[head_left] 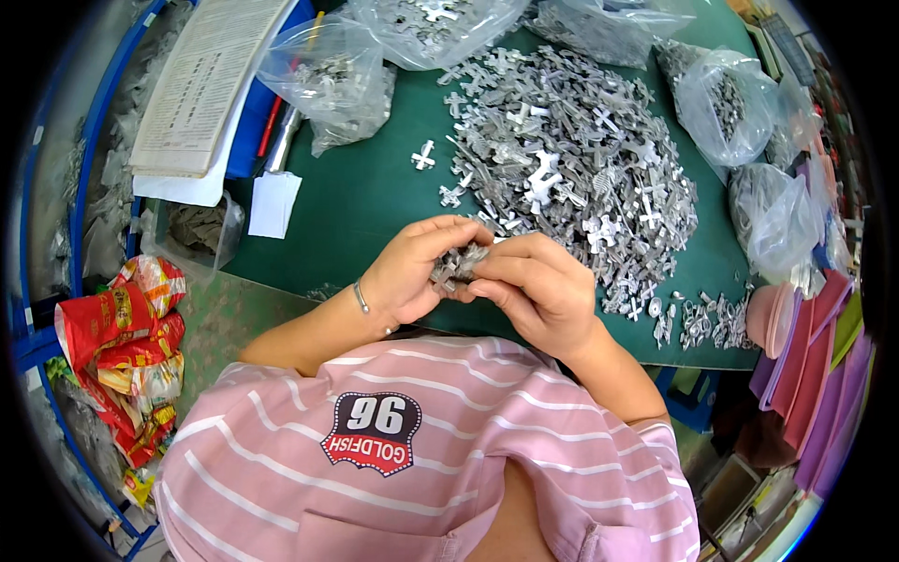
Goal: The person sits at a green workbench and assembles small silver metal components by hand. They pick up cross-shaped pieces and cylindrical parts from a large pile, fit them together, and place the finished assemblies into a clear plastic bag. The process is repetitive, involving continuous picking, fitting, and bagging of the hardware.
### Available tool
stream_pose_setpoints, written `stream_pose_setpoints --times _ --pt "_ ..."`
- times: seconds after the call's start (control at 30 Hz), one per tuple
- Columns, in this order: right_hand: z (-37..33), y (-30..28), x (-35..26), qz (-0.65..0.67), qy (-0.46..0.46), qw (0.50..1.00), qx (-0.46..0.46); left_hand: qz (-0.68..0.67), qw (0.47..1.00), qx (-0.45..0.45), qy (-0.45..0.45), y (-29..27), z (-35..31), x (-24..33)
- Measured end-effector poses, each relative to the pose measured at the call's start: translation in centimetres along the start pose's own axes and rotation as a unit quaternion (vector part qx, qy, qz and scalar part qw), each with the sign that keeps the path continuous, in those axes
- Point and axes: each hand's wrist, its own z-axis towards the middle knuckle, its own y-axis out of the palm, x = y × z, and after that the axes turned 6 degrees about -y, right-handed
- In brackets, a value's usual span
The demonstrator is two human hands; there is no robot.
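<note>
My left hand (405, 270) is cupped around several small grey metal cross-shaped pieces (455, 268), close to the table's front edge. Thumb and fingers of my right hand (545, 287) pinch together at the right side of those pieces; the exact piece between them is partly hidden. Just beyond both hands spreads a big heap of silvery metal crosses (571, 140) on the dark green table (365, 211). One loose cross (423, 155) lies apart, left of the heap, and another cross (452, 195) lies by its left edge.
Clear plastic bags of metal parts (342, 89) stand along the back, with another bag (726, 105) at right. Small ring-like metal pieces (716, 320) lie near the right front edge. Printed sheets (201, 84), a blue tray (248, 140) and blue shelving (89, 159) are at left.
</note>
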Motion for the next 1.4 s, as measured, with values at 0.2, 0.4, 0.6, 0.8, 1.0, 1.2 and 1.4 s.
stream_pose_setpoints --times 0.2,0.4,0.6,0.8,1.0,1.2,1.4 --pt "5.1 2.6 4.7 -0.263 -0.095 0.959 -0.044 -0.015 0.999 0.042 0.005 -2.5 -0.8 0.1" --pt "6.7 6.1 7.7 -0.403 -0.107 0.895 -0.160 0.021 0.993 0.086 0.076 -2.8 -1.5 1.2" --pt "5.9 4.3 6.0 -0.164 0.000 0.986 -0.035 0.028 0.989 0.100 0.108 -2.5 -1.1 1.4" --pt "2.5 0.5 3.0 0.199 0.373 0.906 0.032 0.059 0.992 0.030 0.109 -1.7 -0.7 0.6" --pt "0.5 -0.4 3.0 0.323 0.400 0.852 0.101 0.054 0.995 0.013 0.084 -0.7 -0.6 0.4" --pt "-0.4 -0.2 2.1 0.143 0.307 0.937 0.091 0.050 0.997 0.000 0.062 -0.2 -0.2 0.4" --pt "0.2 0.2 0.9 0.282 0.227 0.928 0.089 -0.005 0.992 0.015 0.126 1.1 0.7 2.1"
